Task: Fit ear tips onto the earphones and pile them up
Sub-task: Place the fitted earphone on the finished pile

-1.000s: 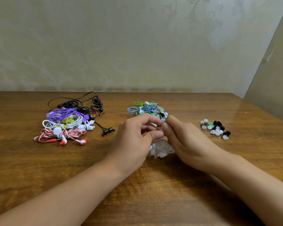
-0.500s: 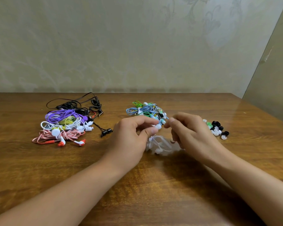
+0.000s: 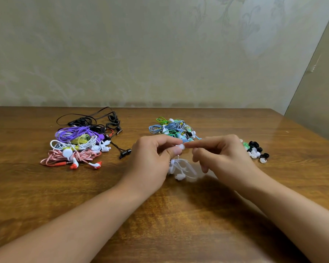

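Note:
My left hand (image 3: 152, 160) pinches one bud of a white earphone (image 3: 181, 147) between thumb and forefinger. The rest of that white earphone's cord (image 3: 182, 169) hangs in a bundle below, down to the table. My right hand (image 3: 220, 154) is just right of the bud, its forefinger and thumb tips meeting at the bud's end. Whether an ear tip sits between those fingertips is too small to tell. A small heap of loose black, white and green ear tips (image 3: 255, 150) lies to the right of my right hand.
A pile of earphones in pink, white, purple, yellow and black (image 3: 78, 143) lies at the left. A second pile of blue, green and white earphones (image 3: 173, 128) lies behind my hands. The wooden table (image 3: 160, 215) meets a wall at the back; its right edge runs diagonally.
My right hand went out toward the ear tip heap and came back to the bud. My left hand lifted the bud slightly, and the white cord bundle now hangs looser.

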